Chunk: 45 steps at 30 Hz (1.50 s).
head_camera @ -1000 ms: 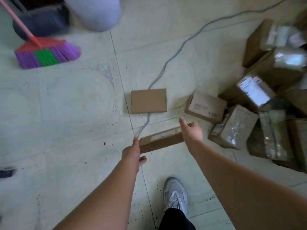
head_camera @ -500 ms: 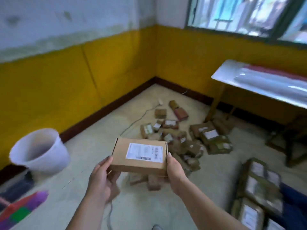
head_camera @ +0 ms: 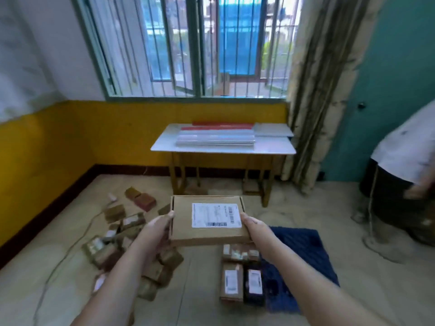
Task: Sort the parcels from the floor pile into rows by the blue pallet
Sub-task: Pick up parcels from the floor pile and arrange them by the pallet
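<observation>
I hold a flat brown cardboard parcel (head_camera: 183, 222) with a white shipping label level at chest height. My left hand (head_camera: 158, 228) grips its left edge and my right hand (head_camera: 253, 225) grips its right edge. Below on the left lies the loose pile of parcels (head_camera: 122, 234) on the floor. To the lower right, a short row of labelled parcels (head_camera: 241, 282) lies along the left side of the blue pallet (head_camera: 303, 252).
A white table (head_camera: 223, 147) with stacked sheets stands under the barred window. A grey cable (head_camera: 70, 250) runs over the floor at left. A person in a white shirt (head_camera: 404, 156) bends at the far right, near a fan base (head_camera: 376, 241).
I lifted the flat parcel off the floor with both hands. My view swung right from the corner and pile toward the window, table and blue pallet. The parcel's label now faces up.
</observation>
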Available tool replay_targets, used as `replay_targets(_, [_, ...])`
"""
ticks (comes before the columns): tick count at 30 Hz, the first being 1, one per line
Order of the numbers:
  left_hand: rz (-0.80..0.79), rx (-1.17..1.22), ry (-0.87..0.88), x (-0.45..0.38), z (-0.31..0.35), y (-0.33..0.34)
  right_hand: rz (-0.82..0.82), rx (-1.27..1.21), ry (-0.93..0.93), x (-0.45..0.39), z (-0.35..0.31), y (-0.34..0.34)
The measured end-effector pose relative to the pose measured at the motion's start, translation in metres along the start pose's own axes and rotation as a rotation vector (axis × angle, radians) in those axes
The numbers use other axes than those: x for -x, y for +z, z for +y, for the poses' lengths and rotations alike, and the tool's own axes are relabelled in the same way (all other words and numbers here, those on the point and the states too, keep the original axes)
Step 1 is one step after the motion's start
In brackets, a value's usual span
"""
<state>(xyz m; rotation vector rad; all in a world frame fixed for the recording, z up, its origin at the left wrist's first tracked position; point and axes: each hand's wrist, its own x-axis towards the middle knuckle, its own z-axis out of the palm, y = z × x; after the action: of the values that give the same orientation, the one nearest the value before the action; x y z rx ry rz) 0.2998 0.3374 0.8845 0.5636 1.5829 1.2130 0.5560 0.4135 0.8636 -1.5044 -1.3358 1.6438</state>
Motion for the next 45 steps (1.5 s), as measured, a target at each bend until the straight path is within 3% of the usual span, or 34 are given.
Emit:
replay_targets(6, [-0.298, -0.001, 0.01, -0.04, 0.012, 0.171, 0.168, -0.178, -0.006, -0.047, -0.013, -0.175])
replay_targets(12, [-0.304, 0.129, -0.053, -0.08, 0.014, 0.29, 0.216, -0.356, 0.035, -0.108, -0.011, -0.277])
replay_targets(19, [-0.383, 0.115, -0.136, -0.146, 0.019, 0.354, 0.073, -0.548, 0.103, -0.177, -0.003, -0.277])
replay_targets(25, [-0.471, -0.095, -0.162, -0.215, 0.038, 0.391, 0.213, -0.491, 0.156, -0.23, -0.023, -0.297])
replay_targets(29, [-0.373, -0.154, -0.139, -0.264, 0.047, 0.411, 0.26, -0.343, 0.19, -0.271, -0.021, -0.326])
replay_targets(32, [-0.417, -0.257, -0.186, -0.287, 0.036, 0.426, 0.27, -0.215, 0.229, -0.308, -0.005, -0.342])
replay_targets(39, [-0.241, -0.339, -0.28, -0.345, -0.019, 0.47, 0.151, -0.071, 0.236, -0.402, 0.038, -0.364])
replay_targets(45, [-0.1, -0.382, -0.374, -0.386, -0.093, 0.48, 0.052, -0.033, 0.434, -0.465, 0.112, -0.364])
